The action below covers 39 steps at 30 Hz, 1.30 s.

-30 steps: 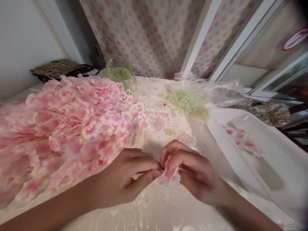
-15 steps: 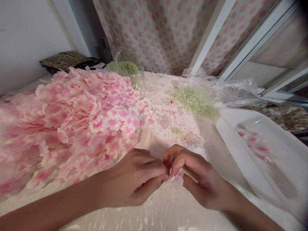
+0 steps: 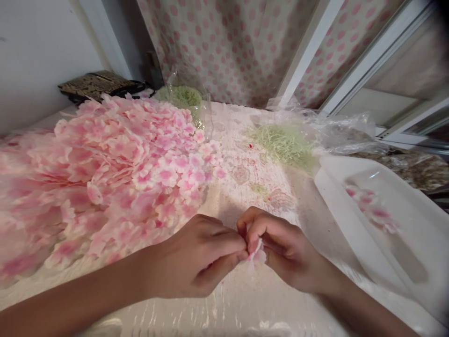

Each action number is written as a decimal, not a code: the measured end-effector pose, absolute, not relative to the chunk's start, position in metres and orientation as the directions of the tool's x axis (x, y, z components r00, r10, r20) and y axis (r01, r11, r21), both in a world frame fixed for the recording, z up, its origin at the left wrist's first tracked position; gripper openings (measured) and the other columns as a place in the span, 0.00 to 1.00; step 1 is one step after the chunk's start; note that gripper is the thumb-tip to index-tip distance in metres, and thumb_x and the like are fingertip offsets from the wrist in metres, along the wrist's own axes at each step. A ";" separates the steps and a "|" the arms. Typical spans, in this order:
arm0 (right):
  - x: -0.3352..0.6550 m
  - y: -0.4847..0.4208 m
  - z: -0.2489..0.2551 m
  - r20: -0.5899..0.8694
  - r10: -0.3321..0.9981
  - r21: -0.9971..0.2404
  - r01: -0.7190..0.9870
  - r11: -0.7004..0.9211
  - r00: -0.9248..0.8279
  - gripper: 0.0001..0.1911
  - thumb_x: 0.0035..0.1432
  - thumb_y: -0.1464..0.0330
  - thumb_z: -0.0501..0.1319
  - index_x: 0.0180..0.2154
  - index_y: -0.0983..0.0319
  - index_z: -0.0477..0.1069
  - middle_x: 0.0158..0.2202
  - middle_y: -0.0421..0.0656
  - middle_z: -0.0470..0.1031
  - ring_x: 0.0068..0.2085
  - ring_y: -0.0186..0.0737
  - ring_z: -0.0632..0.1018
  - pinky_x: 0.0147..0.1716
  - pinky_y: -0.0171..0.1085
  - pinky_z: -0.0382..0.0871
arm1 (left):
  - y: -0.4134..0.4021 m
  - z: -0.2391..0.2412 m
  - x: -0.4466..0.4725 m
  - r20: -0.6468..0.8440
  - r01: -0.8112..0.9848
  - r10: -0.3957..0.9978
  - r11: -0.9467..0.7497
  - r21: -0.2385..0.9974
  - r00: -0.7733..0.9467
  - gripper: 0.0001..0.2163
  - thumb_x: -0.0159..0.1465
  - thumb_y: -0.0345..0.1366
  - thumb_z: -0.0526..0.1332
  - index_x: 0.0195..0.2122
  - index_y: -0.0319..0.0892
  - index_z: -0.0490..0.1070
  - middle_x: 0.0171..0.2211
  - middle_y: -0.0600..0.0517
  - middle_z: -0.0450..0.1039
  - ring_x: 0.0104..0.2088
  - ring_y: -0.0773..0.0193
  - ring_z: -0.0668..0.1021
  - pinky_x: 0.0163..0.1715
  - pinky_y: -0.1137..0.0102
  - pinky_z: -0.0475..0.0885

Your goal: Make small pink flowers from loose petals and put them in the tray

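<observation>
My left hand (image 3: pixel 206 257) and my right hand (image 3: pixel 280 245) meet over the front of the table. Between their fingertips is a pale pink artificial flower (image 3: pixel 258 255), its petals folded and partly hidden by the fingers. The thumb and forefinger of each hand are pinched together at the flower. A big heap of pink and white artificial blossoms (image 3: pixel 115 154) spreads to the left of my left hand. To the right of my right hand is a white plastic tray (image 3: pixel 333 196) with several pink flowers (image 3: pixel 373 206) inside.
Pale green shredded filler (image 3: pixel 287 145) spills from a clear plastic bag (image 3: pixel 336 131) at the back right. Another clear bag (image 3: pixel 185 100) of green filler stands behind the heap. A patterned purse (image 3: pixel 98 84) lies at the back left, and a dotted curtain (image 3: pixel 228 47) hangs behind.
The flower between my fingertips has turned slightly and shows more folded petals. My right hand has risen a little, and my fingers have shifted slightly on the flower.
</observation>
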State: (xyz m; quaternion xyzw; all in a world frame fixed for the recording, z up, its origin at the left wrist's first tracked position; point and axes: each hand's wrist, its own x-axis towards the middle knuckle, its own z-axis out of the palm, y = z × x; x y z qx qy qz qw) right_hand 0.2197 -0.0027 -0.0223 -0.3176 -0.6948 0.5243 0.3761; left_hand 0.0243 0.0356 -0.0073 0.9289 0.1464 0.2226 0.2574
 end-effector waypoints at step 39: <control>0.250 0.037 -0.041 0.192 0.979 -0.618 0.783 0.070 0.064 0.03 0.54 0.73 0.56 0.30 0.62 0.68 0.26 0.39 0.68 0.24 0.32 0.68 0.24 0.33 0.60 | 0.041 0.003 0.031 -0.332 0.081 0.537 0.438 0.895 0.775 0.06 0.62 0.35 0.54 0.30 0.39 0.64 0.14 0.62 0.49 0.16 0.76 0.53 0.18 0.76 0.48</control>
